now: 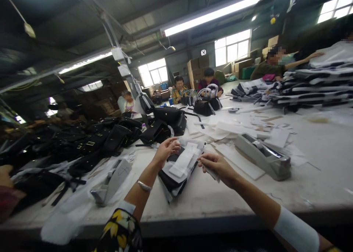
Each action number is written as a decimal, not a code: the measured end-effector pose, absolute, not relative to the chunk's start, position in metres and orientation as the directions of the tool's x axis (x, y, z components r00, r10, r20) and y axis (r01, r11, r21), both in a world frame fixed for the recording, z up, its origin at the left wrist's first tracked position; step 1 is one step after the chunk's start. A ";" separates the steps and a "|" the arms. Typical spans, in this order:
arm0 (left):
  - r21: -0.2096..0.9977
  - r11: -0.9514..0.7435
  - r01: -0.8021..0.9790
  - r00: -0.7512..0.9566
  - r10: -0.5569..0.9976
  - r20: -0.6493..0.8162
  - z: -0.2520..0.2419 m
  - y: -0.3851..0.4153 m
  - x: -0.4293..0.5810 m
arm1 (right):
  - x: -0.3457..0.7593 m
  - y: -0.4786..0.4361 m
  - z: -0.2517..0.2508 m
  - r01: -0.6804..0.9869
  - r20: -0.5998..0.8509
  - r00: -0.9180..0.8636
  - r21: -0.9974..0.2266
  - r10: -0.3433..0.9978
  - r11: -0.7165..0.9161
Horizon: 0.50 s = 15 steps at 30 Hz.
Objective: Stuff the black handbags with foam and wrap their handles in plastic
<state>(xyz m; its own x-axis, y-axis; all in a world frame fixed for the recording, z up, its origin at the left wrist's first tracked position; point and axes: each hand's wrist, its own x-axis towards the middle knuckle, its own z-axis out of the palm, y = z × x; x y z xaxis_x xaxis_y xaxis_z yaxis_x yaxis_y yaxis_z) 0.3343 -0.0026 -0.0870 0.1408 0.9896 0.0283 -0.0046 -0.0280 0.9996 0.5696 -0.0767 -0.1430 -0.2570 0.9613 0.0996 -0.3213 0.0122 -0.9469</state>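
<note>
My left hand (pixel 166 151) is over the far left side of a black bag (pixel 172 184) lying flat on the table. Its fingers are loosely bent and apart, and nothing shows between them. White wrapping sheets (pixel 183 162) lie on top of the bag. To the right of the bag, my right hand (pixel 214 165) is closed, thumb and fingertips pinched together. A small piece of white paper (pixel 215 176) sticks out beneath its fingers. What lies right at the fingertips is too small to make out.
Grey tape dispensers stand on both sides, one at the right (pixel 263 158) and one at the left (pixel 111 182). Black bags (pixel 91 145) are heaped at the left. White paper strips (pixel 239 160) litter the table (pixel 220 204). Several people work beyond; another person's hand (pixel 6 174) shows at left.
</note>
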 end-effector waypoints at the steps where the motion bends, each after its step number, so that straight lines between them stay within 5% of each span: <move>1: 0.997 -0.019 0.068 0.074 0.997 0.014 -0.094 0.008 0.324 | 0.569 -0.075 -0.149 -0.325 0.077 -0.228 -0.946 0.971 -0.001; 7: 0.921 0.256 0.295 -0.226 0.955 -0.193 -0.140 0.040 0.257 | 0.573 -0.074 -0.211 -0.188 0.013 -0.122 -0.982 0.992 -0.010; 11: 0.891 0.425 0.157 -0.231 0.893 -0.385 -0.161 0.033 0.251 | 0.574 -0.074 -0.241 -0.011 0.045 -0.065 -0.999 0.997 0.045; 15: 0.918 0.390 -0.075 -0.126 0.909 -0.397 -0.154 0.029 0.267 | 0.577 -0.075 -0.238 -0.045 0.132 -0.092 -0.991 0.987 0.129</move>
<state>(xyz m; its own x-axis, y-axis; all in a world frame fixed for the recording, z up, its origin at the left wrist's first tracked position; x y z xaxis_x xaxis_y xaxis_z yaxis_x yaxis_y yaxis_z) 0.2666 0.0288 -0.1542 -0.1255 0.9092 -0.3969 -0.0753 0.3902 0.9177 0.5767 -0.0753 -0.2382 -0.0918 0.9869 0.1324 -0.0447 0.1287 -0.9907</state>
